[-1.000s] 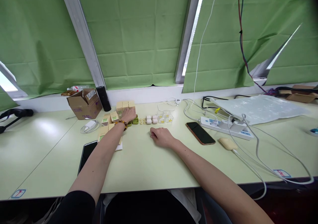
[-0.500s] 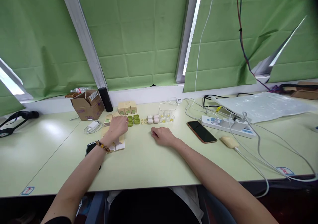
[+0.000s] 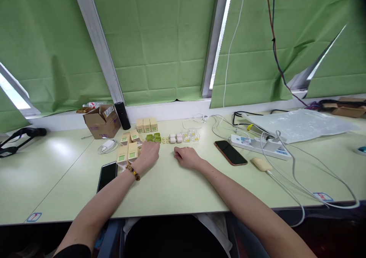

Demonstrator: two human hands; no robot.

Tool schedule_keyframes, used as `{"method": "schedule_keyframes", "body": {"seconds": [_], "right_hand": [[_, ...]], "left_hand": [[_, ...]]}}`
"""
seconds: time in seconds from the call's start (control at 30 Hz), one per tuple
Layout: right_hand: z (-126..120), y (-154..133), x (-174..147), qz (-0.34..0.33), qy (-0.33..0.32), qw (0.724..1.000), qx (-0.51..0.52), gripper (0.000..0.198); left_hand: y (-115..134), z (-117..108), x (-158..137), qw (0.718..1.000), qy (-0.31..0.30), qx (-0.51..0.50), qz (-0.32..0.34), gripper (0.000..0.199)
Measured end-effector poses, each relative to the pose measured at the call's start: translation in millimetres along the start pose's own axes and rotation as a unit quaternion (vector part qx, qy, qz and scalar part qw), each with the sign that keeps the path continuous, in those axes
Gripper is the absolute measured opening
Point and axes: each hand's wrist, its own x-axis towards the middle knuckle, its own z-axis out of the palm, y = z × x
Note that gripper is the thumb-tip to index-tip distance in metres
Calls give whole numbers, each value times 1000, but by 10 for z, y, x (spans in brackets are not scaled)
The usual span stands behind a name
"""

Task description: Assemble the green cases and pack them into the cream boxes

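Observation:
Just in front of several small green pieces [image 3: 153, 136], my left hand [image 3: 149, 153] hovers low or rests on the table with its fingers curled under; nothing shows in it. Its fingertips are partly hidden from above. My right hand [image 3: 187, 157] lies on the table as a loose fist, apart from everything. Beyond the hands a row runs to the right: tiny yellowish pieces [image 3: 165, 140], pink-and-white pieces [image 3: 175, 137] and clear pieces with yellow centres [image 3: 191, 136]. Left of my left hand stand open cream paper boxes [image 3: 127, 153], and three more cream boxes [image 3: 146, 125] stand farther back.
A phone [image 3: 107, 176] lies left of my forearm, another phone [image 3: 231, 152] to the right. A power strip [image 3: 253, 146], white cables and a cream case [image 3: 261, 164] spread over the right side. A cardboard box [image 3: 102, 123] and black cylinder [image 3: 122, 115] stand back left.
My left hand has moved right and slightly toward me, from the cream boxes to in front of the green pieces, uncovering the boxes. My right hand has stayed in place.

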Motion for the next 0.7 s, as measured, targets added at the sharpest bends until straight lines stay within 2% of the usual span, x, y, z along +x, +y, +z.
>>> {"method": "schedule_keyframes", "body": {"seconds": [0.13,0.3,0.47,0.53,0.6,0.63,0.7], "right_hand": [[-7,-3,0,2,0,1000,4,11],[-11,-4,0,4,3,1000,15,11],[11,-4,8,10,17,999,42,10],[27,-18,23,17,42,996,79,20],[37,-42,38,19,94,978,183,38],[37,-58,42,13,120,959,257,47],[26,-97,37,-16,151,901,407,61]], "left_hand": [[-30,-6,345,998,-6,26,-52,19],[15,41,530,998,-19,34,-50,20],[122,-26,316,999,6,42,-5,26],[177,-82,120,999,23,45,20,33],[229,-131,-105,997,40,46,52,37],[252,-150,-215,994,61,51,75,38],[292,-171,-409,989,90,59,104,40]]}}
